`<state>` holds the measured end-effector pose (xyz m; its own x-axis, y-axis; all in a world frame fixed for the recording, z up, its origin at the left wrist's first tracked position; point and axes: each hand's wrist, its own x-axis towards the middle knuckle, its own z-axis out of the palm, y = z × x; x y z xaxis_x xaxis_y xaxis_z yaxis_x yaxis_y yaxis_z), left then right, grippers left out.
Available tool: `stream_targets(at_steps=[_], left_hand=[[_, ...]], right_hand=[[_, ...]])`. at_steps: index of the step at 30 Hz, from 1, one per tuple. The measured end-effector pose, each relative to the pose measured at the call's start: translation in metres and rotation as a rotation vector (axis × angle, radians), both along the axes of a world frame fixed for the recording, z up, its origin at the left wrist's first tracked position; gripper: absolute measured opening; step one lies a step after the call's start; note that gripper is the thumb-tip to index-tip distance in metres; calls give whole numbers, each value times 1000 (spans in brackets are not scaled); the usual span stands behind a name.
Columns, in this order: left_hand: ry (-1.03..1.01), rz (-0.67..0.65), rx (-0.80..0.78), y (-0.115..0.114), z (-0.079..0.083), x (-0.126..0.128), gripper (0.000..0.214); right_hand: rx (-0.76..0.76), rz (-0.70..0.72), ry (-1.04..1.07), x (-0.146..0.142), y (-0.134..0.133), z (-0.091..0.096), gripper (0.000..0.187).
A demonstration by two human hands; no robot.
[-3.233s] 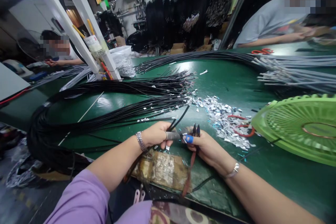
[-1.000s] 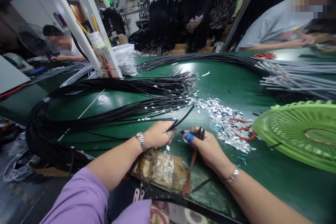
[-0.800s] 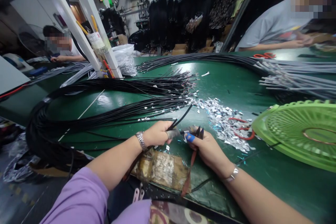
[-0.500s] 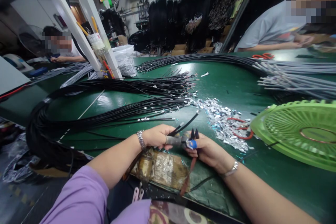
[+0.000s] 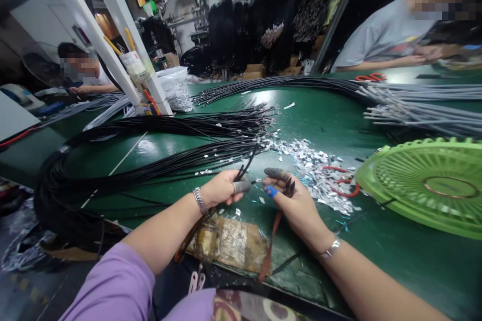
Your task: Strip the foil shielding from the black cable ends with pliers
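Observation:
My left hand (image 5: 222,189), its thumb wrapped in grey tape, is closed around a few black cables (image 5: 249,159). One short cable end (image 5: 256,181) pokes out past the taped thumb toward my right hand (image 5: 301,206). That hand has blue tape on the thumb and a dark grey wrap on a finger. It is curled around pliers (image 5: 276,225), whose dark pointed jaws stick up behind the fingers and whose red-brown handle hangs below the palm. A small gap lies between the two hands. Beneath them is a worn, taped cardboard pad (image 5: 235,243).
Long bundles of black cable (image 5: 150,173) curve across the green table (image 5: 316,120). Foil scraps (image 5: 309,168) and a red-handled tool (image 5: 344,188) lie right of my hands, beside a green fan cover (image 5: 425,180). Grey cables (image 5: 410,113) lie farther back. Two people sit across the table.
My hands have moved apart; before, their fingertips met around the cable. The pliers' jaws have tipped right with my right hand, and the cable end now shows between the hands.

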<state>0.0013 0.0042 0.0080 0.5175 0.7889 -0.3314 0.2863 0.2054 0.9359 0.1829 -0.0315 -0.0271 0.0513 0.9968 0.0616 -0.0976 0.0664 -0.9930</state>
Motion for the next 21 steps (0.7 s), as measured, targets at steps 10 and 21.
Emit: stream_targets(at_steps=[10,21], left_hand=[[146,-31,147,-4,-3,2,13],[694,-114,787,-9,1,3,20]], right_hand=[[-133,-14,153,-6,0,3,50],[-168,-6,68,-9,-1,3,43]])
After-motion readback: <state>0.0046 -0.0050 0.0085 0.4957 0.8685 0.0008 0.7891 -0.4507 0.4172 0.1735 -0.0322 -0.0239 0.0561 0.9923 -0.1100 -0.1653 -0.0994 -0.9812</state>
